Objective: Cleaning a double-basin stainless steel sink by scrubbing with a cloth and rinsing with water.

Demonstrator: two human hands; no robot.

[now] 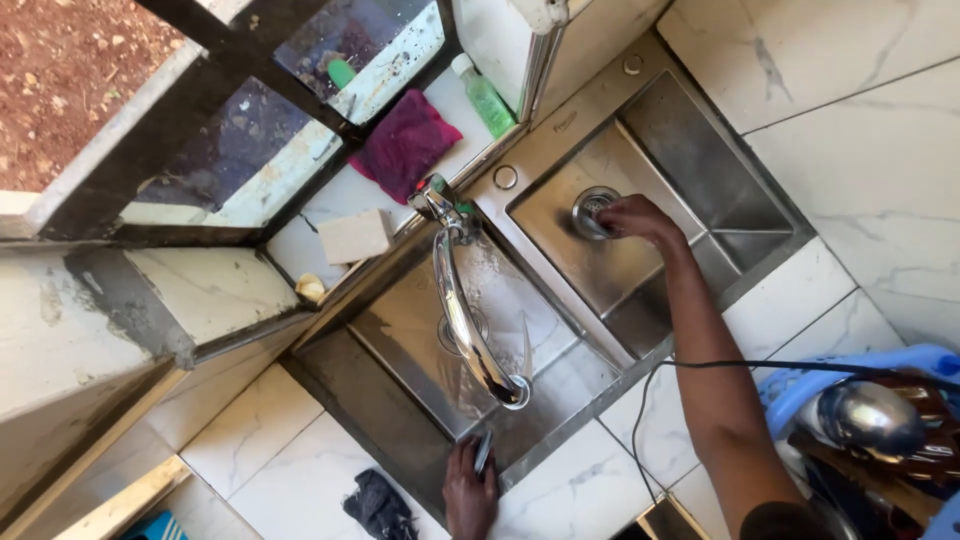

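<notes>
Your right hand (632,216) reaches down into the right basin (680,150) of the steel double sink, its fingers curled and closed over the round metal drain strainer (594,208) at the basin floor. The grip is clenched on the strainer's near edge, and nothing else lies in that basin around it.

Your left hand (468,490) rests on the front rim of the left basin (400,340), with a thin dark object (483,452) under the fingers; whether that grip closes on it or only presses it against the rim cannot be told. That basin holds a wet film around its own drain (458,335), just beyond your left hand. The curved chrome tap (465,320) arches over it, its spout ending just above your left fingers.

Beside your left hand, on the tiled surface (270,440), lies a crumpled dark rag (378,503). Well past your right hand, on the window ledge, sit a green bottle (484,97), a magenta cloth (407,143) and a pale block of soap (354,237). Near your right elbow a blue basket (800,385) carries shiny metal utensils.
</notes>
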